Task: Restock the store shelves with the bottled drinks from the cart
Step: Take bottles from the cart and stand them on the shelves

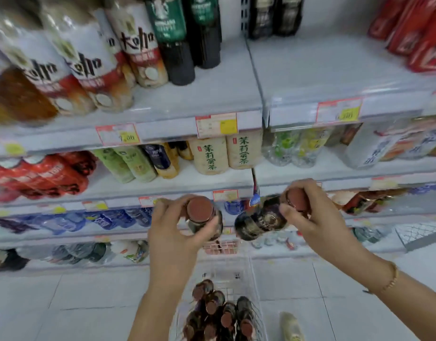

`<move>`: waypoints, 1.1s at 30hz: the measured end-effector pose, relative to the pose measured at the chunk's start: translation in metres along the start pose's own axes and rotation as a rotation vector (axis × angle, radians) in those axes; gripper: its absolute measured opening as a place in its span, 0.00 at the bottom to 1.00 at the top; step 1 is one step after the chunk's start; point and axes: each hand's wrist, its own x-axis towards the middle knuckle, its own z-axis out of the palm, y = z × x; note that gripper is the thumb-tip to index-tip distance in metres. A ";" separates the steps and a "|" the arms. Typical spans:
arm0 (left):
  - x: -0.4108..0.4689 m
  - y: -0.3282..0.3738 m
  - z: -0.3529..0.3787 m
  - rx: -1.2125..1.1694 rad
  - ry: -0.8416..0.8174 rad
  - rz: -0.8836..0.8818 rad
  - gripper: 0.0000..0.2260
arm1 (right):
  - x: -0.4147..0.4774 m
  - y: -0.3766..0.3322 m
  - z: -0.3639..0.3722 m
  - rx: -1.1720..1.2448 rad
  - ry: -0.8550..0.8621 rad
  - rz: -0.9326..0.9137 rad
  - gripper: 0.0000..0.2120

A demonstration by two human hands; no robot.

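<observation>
Shelves (212,99) across the upper and middle frame, stacked in tiers, crowded with drinks, price tags on the front edges. Pale tiled floor (64,291) along the bottom. Wire cart (255,286) at bottom centre, packed with dark bottles (219,313) under brown caps. Left hand (174,232) at centre, clenched round the neck of one dark bottle (204,219), cap toward the camera. Right hand (308,217) just right of centre, gripping a second bottle (260,222) by its cap end, tilted, base pointing left. Both bottles above the cart, level with the lower shelves, apart. Thin bracelet (392,279) on the right wrist.
</observation>
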 end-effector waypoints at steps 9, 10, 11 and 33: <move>0.078 0.156 -0.044 -0.102 0.250 0.593 0.19 | 0.010 -0.094 -0.146 -0.059 0.493 -0.379 0.14; 0.089 0.167 -0.039 -0.108 0.256 0.610 0.19 | 0.014 -0.097 -0.156 -0.065 0.557 -0.399 0.14; 0.099 0.176 -0.032 -0.112 0.253 0.618 0.19 | 0.020 -0.099 -0.166 -0.075 0.620 -0.415 0.13; 0.224 0.228 0.086 -0.456 -0.188 0.267 0.17 | 0.195 -0.085 -0.189 0.032 0.473 -0.334 0.19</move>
